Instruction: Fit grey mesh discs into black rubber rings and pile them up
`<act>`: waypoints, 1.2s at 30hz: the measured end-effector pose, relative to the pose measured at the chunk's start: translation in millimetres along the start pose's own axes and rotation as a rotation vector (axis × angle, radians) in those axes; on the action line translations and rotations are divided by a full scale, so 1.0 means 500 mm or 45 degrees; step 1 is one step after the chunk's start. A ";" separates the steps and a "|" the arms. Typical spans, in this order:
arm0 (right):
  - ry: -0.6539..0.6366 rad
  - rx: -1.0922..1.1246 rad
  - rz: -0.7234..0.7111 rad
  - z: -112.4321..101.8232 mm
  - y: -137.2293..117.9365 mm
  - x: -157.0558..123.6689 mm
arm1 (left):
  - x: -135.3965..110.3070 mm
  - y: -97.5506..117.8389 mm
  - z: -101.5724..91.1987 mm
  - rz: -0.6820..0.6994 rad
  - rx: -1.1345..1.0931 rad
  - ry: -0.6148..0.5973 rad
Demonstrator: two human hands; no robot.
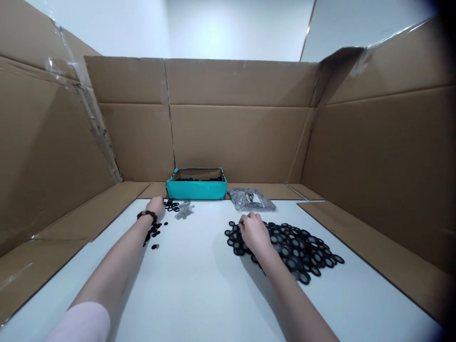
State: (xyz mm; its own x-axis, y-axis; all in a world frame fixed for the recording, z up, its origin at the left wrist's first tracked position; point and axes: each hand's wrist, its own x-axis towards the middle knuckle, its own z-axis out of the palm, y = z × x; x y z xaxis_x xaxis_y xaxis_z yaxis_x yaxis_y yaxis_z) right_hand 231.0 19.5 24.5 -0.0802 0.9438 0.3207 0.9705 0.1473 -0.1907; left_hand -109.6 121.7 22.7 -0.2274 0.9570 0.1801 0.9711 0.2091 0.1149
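Note:
My left hand [156, 206] reaches forward on the white table, fingers curled down beside a small cluster of black rings [172, 205] and a little heap of grey discs [184, 210]; a dark bead bracelet circles its wrist. My right hand [253, 231] rests on the left edge of a large pile of black rings [297, 247], fingers bent into the pile. What either hand holds is hidden. A teal box [197, 189] holding black rings stands at the back centre.
A clear plastic bag of grey parts [251, 199] lies right of the teal box. More loose black rings [154, 232] lie under my left forearm. Tall cardboard walls [238, 137] surround the white table [199, 285] on three sides.

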 end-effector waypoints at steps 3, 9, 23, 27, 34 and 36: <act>0.102 0.045 0.047 -0.005 -0.004 0.003 | -0.015 0.017 -0.016 0.016 -0.003 0.124; 0.194 0.059 -0.008 0.009 -0.021 -0.002 | -0.096 0.107 -0.037 0.240 -0.078 0.376; 0.097 0.038 -0.462 0.089 -0.121 -0.003 | -0.489 0.219 0.020 1.873 -0.099 0.623; -0.195 0.031 -0.460 0.113 -0.202 0.062 | -0.500 0.215 0.006 1.990 -0.054 0.560; -0.356 0.085 -0.275 0.162 -0.256 0.189 | -0.497 0.217 0.049 1.921 -0.064 0.372; -0.365 0.086 -0.280 0.168 -0.260 0.201 | -0.491 0.220 0.058 1.924 -0.087 0.391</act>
State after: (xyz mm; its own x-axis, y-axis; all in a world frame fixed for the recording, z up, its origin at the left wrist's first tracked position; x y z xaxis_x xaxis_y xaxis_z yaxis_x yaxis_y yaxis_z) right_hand 77.8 120.0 3.3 -0.3548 0.9306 0.0897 0.9066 0.3659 -0.2102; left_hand 55.4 -84.4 -37.2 0.9180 0.1822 0.3521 0.2986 -0.9020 -0.3118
